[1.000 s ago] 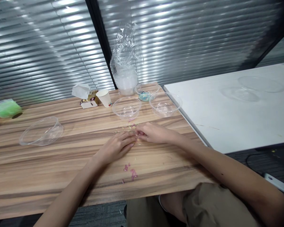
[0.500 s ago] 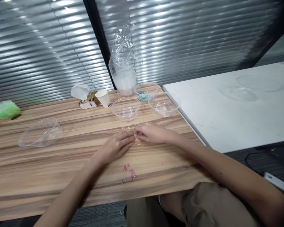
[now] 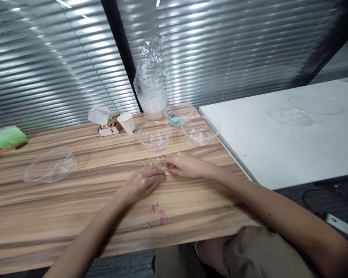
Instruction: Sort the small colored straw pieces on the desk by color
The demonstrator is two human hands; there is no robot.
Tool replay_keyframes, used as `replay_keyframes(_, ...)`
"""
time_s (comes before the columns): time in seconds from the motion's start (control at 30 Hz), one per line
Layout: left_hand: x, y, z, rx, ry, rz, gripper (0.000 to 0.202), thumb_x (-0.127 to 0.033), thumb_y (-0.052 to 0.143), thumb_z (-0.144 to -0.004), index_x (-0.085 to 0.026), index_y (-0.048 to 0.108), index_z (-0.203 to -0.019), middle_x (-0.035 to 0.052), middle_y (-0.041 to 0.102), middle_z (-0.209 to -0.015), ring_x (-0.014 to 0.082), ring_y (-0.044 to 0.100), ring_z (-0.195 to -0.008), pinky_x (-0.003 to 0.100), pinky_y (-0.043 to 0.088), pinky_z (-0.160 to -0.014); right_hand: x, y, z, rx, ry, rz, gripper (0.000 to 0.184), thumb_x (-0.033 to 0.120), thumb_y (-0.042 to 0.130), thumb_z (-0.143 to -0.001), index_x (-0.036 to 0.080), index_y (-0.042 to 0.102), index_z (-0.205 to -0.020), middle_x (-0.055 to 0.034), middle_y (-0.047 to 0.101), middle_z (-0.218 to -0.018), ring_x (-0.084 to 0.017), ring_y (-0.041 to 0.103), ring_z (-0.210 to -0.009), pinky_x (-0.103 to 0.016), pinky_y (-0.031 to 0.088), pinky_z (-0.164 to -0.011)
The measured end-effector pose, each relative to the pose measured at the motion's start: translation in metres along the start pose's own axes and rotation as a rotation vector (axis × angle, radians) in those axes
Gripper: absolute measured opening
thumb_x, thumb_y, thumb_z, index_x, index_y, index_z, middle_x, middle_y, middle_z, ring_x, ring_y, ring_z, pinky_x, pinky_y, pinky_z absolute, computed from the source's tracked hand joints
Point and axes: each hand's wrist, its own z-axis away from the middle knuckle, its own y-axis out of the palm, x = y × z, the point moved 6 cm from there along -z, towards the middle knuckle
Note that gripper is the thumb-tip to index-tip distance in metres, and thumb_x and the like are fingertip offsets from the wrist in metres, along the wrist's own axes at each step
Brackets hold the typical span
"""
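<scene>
My left hand [image 3: 142, 182] rests palm down on the wooden table [image 3: 75, 200], fingers together and curled toward small bits at their tips. My right hand [image 3: 187, 165] lies just to the right, fingertips pinched over tiny pink pieces [image 3: 170, 166] among thin yellowish strands [image 3: 152, 162]. The two hands almost touch. A few more pink pieces [image 3: 159, 213] lie nearer the table's front edge. Three clear plastic bowls stand beyond the hands: one [image 3: 154, 135] in the middle, one [image 3: 201, 130] to the right, and one [image 3: 178, 114] behind holding blue bits.
A tipped clear bowl [image 3: 50, 165] lies at the left. A paper cup [image 3: 128, 123], a small box with tissue [image 3: 104, 120] and a plastic bag of stacked bowls [image 3: 152, 87] stand at the back. A green bag [image 3: 6, 137] sits far left. A white table [image 3: 292, 135] adjoins on the right.
The hands have stayed together over the small pieces, fingers shifting slightly. The view has tilted a little upward.
</scene>
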Motion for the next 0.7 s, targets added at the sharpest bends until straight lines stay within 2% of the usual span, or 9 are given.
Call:
replay_keyframes(0.47,0.0025,-0.0035,0.0022,-0.008,-0.006,0.003,0.023,-0.019,0.043,-0.092,-0.015,0.065,-0.093,0.0076,0.067,-0.089,0.0142,0.061,-0.082,0.025,0.049,-0.072,0.0015,0.0003,-0.0006,-0.005,-0.030,-0.002,0.010,0.012,0.048,-0.085,0.013,0.057,-0.079,-0.0046,0.060,-0.079,-0.013,0.052,-0.067,-0.021,0.033,-0.060)
replay_keyframes(0.7,0.0028,-0.0034,0.0037,-0.002,-0.006,-0.007,0.022,-0.018,0.044,-0.092,-0.015,0.065,-0.094,0.0076,0.067,-0.093,0.0149,0.061,-0.084,0.026,0.050,-0.073,0.0075,-0.0051,-0.0030,-0.103,-0.060,0.025,0.019,0.015,0.046,-0.089,0.013,0.057,-0.073,-0.0033,0.060,-0.074,-0.011,0.052,-0.065,-0.020,0.031,-0.059)
